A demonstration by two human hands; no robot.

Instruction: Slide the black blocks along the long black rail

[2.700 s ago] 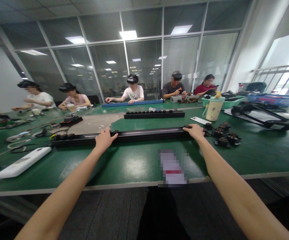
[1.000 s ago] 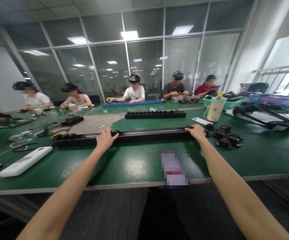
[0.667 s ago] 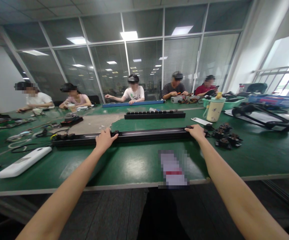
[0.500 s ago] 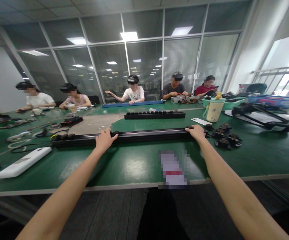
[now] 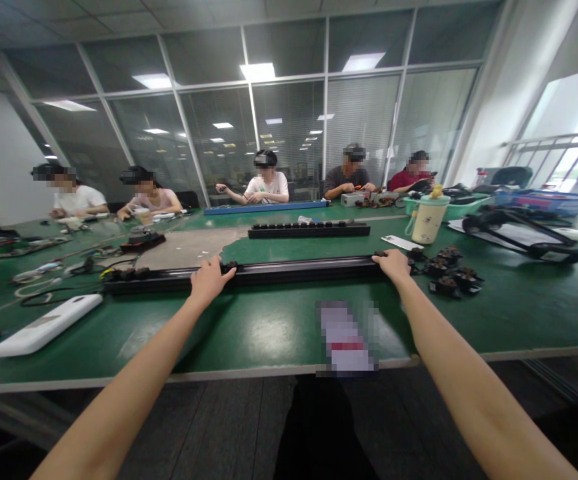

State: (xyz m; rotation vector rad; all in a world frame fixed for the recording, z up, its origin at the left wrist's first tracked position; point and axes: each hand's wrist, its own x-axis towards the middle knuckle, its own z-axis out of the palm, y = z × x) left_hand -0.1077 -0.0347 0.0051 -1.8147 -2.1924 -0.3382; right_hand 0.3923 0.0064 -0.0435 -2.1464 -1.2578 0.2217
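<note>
With your left hand (image 5: 207, 280) and right hand (image 5: 393, 264) both closed on the long black rail (image 5: 293, 269), it lies flat on the tabletop (image 5: 259, 327), few black sockets (image 5: 127, 273) fitted, loose black parts (image 5: 449, 275) waiting right.

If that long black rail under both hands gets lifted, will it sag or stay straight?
The long black rail looks like rigid extrusion, so it probably stays straight. With the left hand mid-span and the right hand at one end, its far left end may dip.
</note>
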